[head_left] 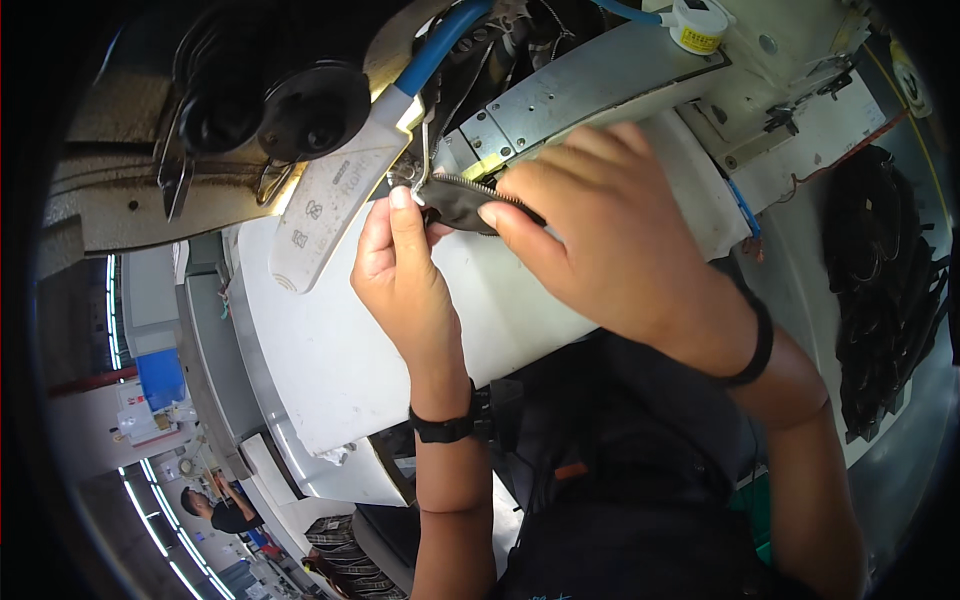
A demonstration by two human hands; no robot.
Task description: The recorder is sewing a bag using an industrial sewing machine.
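Note:
A dark piece of fabric with a zipper (462,205) along its upper edge lies beneath the sewing machine's needle area, held up off the white work surface. My left hand (408,255) pinches its left end between thumb and fingers, close to the presser foot, which is partly hidden. My right hand (610,225) grips the other end, thumb on the near side and fingers curled over the zipper. Beside the left fingertips hangs a thin white strip or cord (421,192).
A white lamp or cover with a blue tube (440,45) slants over the left side, near the black machine head (315,110). The metal machine bed (560,90) runs to the upper right. Dark fabric pieces (880,290) are piled at right. Another person (225,508) sits far off at lower left.

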